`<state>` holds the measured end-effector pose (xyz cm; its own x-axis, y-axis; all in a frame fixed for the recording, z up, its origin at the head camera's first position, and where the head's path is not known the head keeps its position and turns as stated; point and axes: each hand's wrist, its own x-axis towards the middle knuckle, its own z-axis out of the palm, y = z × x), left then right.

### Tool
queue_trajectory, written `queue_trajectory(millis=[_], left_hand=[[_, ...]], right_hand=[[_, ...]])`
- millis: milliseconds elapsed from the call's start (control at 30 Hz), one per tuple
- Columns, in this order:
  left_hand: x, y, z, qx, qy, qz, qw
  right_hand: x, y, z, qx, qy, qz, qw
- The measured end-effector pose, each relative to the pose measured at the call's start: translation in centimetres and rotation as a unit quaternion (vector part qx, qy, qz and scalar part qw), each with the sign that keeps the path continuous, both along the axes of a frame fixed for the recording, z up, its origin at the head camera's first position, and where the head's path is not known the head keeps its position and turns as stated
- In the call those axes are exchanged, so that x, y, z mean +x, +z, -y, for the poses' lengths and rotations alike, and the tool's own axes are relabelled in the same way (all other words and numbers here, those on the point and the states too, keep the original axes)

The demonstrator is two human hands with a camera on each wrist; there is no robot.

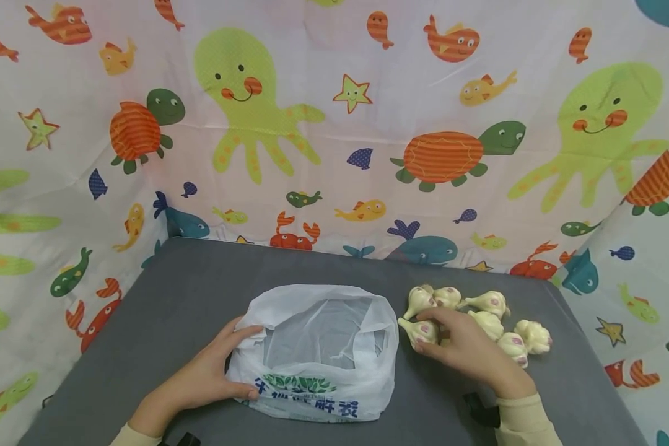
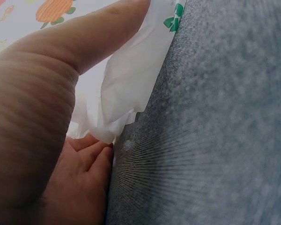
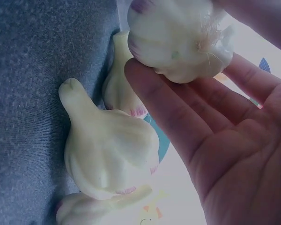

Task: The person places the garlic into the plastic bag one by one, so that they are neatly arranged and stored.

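A white plastic bag [image 1: 381, 371] with green leaves and blue lettering stands on the table, its mouth open upward. My left hand [image 1: 206, 371] holds the bag by its left side, thumb on the front and fingers at the rim. In the left wrist view the thumb lies along the white plastic [image 2: 131, 79]. To the right of the bag, my right hand [image 1: 468, 344] grips a garlic bulb [image 1: 418, 332] between thumb and fingers. This held garlic bulb [image 3: 173, 37] shows its root end in the right wrist view, with fingers curved beneath it.
Several more garlic bulbs lie around the right hand, among them one garlic bulb [image 1: 533, 336] at the far right and another [image 1: 420, 299] at the back. The dark grey table [image 1: 217, 266] ends at a curtain [image 1: 323, 204] printed with sea animals.
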<state>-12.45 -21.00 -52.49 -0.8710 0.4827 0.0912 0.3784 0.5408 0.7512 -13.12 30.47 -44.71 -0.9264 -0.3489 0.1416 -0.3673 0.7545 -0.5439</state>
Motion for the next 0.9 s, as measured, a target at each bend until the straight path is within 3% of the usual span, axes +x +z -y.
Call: queue_trajectory(millis=[167, 500, 900], left_hand=[[0.0, -0.1, 0.1, -0.006, -0.003, -0.017, 0.9998], [0.0, -0.1, 0.1, -0.010, -0.006, -0.015, 0.9998], [0.0, 0.1, -0.2, -0.010, -0.001, -0.005, 0.9999]], right_hand=[[-0.2, 0.1, 0.2, 0.000, -0.001, -0.012, 0.9999], [-0.3, 0.0, 0.3, 0.006, -0.002, -0.053, 0.9986], [-0.5, 0.6, 1.3, 0.000, 0.026, -0.092, 0.9955]])
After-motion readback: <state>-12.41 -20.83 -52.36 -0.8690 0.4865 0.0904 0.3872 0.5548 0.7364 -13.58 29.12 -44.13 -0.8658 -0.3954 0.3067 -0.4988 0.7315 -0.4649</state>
